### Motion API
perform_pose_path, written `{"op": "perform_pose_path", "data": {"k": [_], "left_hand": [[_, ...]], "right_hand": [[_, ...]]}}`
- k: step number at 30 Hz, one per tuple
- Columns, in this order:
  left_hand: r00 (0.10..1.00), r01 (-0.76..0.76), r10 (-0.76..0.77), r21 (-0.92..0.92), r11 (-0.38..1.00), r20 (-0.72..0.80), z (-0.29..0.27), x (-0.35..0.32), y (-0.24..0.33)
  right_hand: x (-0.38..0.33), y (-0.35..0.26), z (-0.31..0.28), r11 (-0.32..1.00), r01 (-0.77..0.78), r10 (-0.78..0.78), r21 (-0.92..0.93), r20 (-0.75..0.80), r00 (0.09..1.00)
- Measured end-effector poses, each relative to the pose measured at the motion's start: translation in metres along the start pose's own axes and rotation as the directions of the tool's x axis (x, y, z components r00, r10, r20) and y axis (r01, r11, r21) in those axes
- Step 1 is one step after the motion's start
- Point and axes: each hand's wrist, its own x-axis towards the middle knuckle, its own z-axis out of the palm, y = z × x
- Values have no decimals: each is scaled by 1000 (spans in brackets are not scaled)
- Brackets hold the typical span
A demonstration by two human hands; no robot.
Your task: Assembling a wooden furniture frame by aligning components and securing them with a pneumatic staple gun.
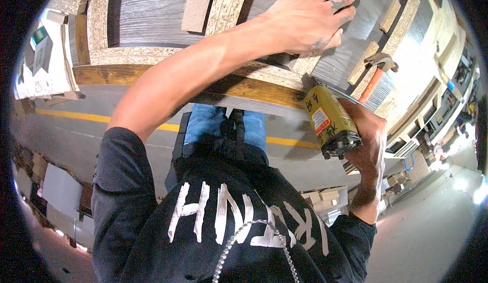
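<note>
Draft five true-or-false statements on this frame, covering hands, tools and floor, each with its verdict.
1. The right hand grips a yellow cylindrical power tool. True.
2. A flat rectangular beige board piece lies left of the left hand. True.
3. The left hand holds the orange-handled metal claw hammer. False: it is open over the grey wood-grain panel; the claw hammer lies right of the power tool.
4. A painted yellow line runs across the grey floor. True.
5. The person wears thick gloves. False: both hands are bare.

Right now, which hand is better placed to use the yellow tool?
Right, I'd judge: the right hand grips the yellow tool beside the near edge of the frame. The left hand is stretched out over the frame, away from the tool.
</note>
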Motion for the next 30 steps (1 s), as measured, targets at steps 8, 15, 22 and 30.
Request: {"op": "perform_pose_path", "data": {"k": [8,15,22,30], "left_hand": [[1000,4,-4,-17,1000,21,-1,1,0],[999,7,-7,-9,1000,37,-2,1,1],[999,4,-5,-34,999,-34,-1,0,1],[999,-15,14,-21,1000,-38,3,-1,-2]], "right_hand": [[-1,6,4,998,47,-48,-36,-45,998],[-1,3,2,999,-16,16,-33,-3,1000],[1,-2,2,999,-29,29,-19,4,1000],[5,-3,0,999,-43,44,-13,37,998]]}}
